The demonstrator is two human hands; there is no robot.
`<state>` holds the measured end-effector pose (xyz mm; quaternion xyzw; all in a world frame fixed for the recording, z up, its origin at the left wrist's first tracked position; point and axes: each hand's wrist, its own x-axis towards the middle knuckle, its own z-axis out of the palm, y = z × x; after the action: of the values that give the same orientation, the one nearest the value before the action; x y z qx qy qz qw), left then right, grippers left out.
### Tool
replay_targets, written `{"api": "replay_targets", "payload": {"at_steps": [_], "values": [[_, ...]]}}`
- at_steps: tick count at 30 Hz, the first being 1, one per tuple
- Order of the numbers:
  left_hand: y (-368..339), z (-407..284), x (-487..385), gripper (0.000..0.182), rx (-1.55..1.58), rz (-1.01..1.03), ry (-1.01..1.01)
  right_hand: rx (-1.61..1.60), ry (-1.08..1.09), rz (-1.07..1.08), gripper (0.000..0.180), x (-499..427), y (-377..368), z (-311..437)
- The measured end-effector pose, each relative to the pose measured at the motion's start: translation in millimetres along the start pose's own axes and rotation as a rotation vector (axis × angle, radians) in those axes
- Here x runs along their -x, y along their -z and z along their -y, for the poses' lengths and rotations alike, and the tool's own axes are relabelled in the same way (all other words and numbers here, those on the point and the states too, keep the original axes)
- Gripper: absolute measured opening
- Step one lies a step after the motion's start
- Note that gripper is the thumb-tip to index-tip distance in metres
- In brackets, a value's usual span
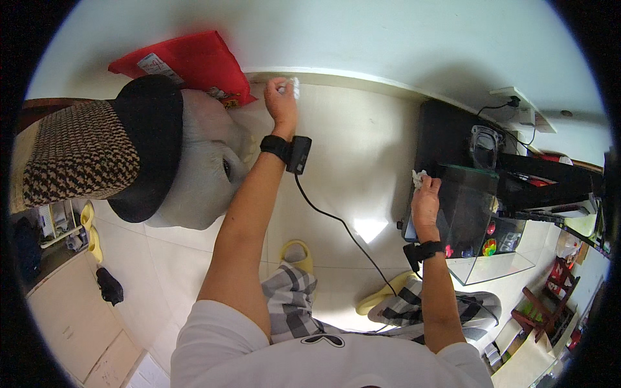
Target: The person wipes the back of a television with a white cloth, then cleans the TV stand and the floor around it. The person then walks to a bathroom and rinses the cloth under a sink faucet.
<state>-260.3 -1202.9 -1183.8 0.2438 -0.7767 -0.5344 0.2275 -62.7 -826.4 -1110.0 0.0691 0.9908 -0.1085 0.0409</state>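
My left hand (281, 97) reaches forward near the foot of the wall and holds a crumpled white tissue (296, 88). Just left of it a red plastic package (204, 58) with labels leans against the wall. My right hand (426, 196) pinches another crumpled white tissue (418, 179) at the left side of a glass tank (465, 208) on a black stand. Both wrists wear black straps with small devices, and a black cable (339, 219) runs from the left one. A large grey plush toy (204, 179) with a black-brimmed hat lies by my left forearm.
A power strip (526, 109) with plugs is fixed on the wall at the right. A second clear glass tank (499, 269) stands at the lower right, near colourful toys. Yellow slippers (91, 233) and a black cloth-like item (109, 286) lie on the tiled floor at left.
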Motion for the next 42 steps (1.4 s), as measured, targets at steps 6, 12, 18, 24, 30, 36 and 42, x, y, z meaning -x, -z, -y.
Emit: {"api": "replay_targets", "payload": {"at_steps": [6,12,18,24,30,36,42], "values": [[0.5,29.7,-46.8,0.022,0.205,-0.105,0.097,0.000,0.043,-0.001,0.032,-4.2,-7.9,-10.0],[-2.6,11.2,-36.2,0.026,0.129,-0.332,0.057,0.011,-0.020,0.003,0.032,-6.8,-13.4,-9.4],[5.9,-2.2,-48.3,0.027,0.040,-0.351,0.085,0.055,0.001,0.011,0.037,-8.3,-8.1,-4.7],[-14.1,4.2,-45.4,0.030,-0.149,-0.325,-0.039,0.134,0.014,0.044,0.038,-8.3,-10.4,-2.7],[-40.9,-8.4,-14.8,0.031,-0.285,-0.271,-0.140,0.217,0.119,-0.039,0.042,-7.4,-10.4,-2.8],[-110.3,-54.0,61.0,0.035,-0.288,-0.014,-0.154,0.193,-0.012,0.017,0.042,-9.8,-9.0,3.4],[-133.2,-75.1,99.6,0.032,-0.316,0.354,-0.294,0.166,-0.015,-0.001,0.032,-10.1,-10.1,5.4]]}}
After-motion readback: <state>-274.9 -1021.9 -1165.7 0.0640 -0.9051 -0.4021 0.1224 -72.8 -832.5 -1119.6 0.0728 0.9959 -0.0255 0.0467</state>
